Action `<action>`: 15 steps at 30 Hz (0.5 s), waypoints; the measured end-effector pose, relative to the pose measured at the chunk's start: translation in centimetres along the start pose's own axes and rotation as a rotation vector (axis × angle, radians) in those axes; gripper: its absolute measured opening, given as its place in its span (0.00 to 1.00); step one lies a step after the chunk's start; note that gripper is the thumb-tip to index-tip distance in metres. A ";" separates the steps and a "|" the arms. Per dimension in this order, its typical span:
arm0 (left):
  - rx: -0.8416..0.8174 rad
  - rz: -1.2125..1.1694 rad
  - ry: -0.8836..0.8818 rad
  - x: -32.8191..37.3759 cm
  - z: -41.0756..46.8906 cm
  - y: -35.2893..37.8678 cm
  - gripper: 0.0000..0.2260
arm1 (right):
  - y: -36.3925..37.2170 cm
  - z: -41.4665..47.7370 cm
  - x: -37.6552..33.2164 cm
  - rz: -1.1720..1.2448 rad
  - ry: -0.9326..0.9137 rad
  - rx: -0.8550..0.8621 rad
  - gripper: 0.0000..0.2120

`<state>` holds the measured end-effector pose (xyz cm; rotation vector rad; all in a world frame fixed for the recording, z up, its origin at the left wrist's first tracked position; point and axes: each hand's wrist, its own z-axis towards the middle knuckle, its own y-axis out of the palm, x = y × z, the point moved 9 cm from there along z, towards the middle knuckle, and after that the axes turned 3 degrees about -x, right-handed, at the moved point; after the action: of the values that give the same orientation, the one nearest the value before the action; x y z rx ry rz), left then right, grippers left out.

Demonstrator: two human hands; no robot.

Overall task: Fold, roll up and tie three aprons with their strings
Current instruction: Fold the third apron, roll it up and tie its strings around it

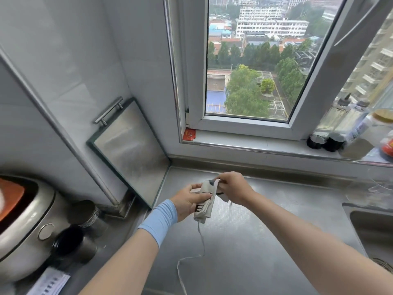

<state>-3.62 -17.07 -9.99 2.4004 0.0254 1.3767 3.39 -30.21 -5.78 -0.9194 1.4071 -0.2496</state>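
Rolled apron (pixel 205 201) held above worktop (pixel 255 241), near back-left corner. Left hand (pixel 187 202) clasped round roll; right hand (pixel 232 188) pinching top, perhaps a tie. String (pixel 200 241) dangling. Soft, light, prone to unrolling: hold mid-roll.

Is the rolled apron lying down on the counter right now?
No, the left hand and right hand grip the rolled apron above the steel counter, and only its loose string trails down onto it.

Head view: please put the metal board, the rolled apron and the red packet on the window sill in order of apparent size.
1. metal board: largest by far.
2. rolled apron: clearly smaller.
3. red packet: smallest, though it lies farther from the camera, which shrinks it somewhat.
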 end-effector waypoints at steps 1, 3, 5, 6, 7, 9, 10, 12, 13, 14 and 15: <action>0.007 0.029 0.020 0.5 -0.1 -0.1 0.33 | -0.1 0.3 -0.3 0.070 0.041 -0.011 0.05; -0.049 0.089 0.049 1.6 -0.4 0.7 0.35 | -0.2 0.7 -1.2 0.209 0.100 -0.035 0.08; -0.148 0.099 0.064 2.8 -1.2 2.2 0.24 | -0.2 0.8 -2.3 0.337 0.137 -0.079 0.12; -0.200 0.071 0.057 3.1 -1.5 2.8 0.20 | -0.2 0.7 -3.1 0.397 0.147 -0.099 0.14; -0.225 0.039 0.043 3.2 -1.6 2.9 0.19 | -0.3 0.8 -3.7 0.444 0.160 -0.106 0.15; -0.260 -0.012 0.025 3.4 -1.8 3.0 0.20 | -0.4 0.9 -4.8 0.512 0.179 -0.113 0.13; -0.258 -0.002 0.022 3.5 -1.7 2.8 0.23 | -0.3 1.0 -5.2 0.527 0.184 -0.133 0.11; -0.228 0.067 0.001 3.6 -1.3 2.2 0.29 | 0.1 1.1 -6.0 0.505 0.199 -0.199 0.07; -0.213 0.088 -0.012 3.8 -1.3 1.9 0.30 | 0.5 1.2 -6.2 0.475 0.210 -0.244 0.07; -0.197 0.103 -0.020 4.0 -1.2 1.6 0.29 | 0.8 1.3 -6.4 0.449 0.218 -0.295 0.08; -0.189 0.119 -0.026 4.1 -1.1 1.4 0.26 | 1.0 1.3 -6.5 0.449 0.228 -0.347 0.10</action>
<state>-2.67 -17.18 -5.64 2.2927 -0.2479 1.3345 2.90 -24.79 -1.89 -0.8418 1.8645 0.2440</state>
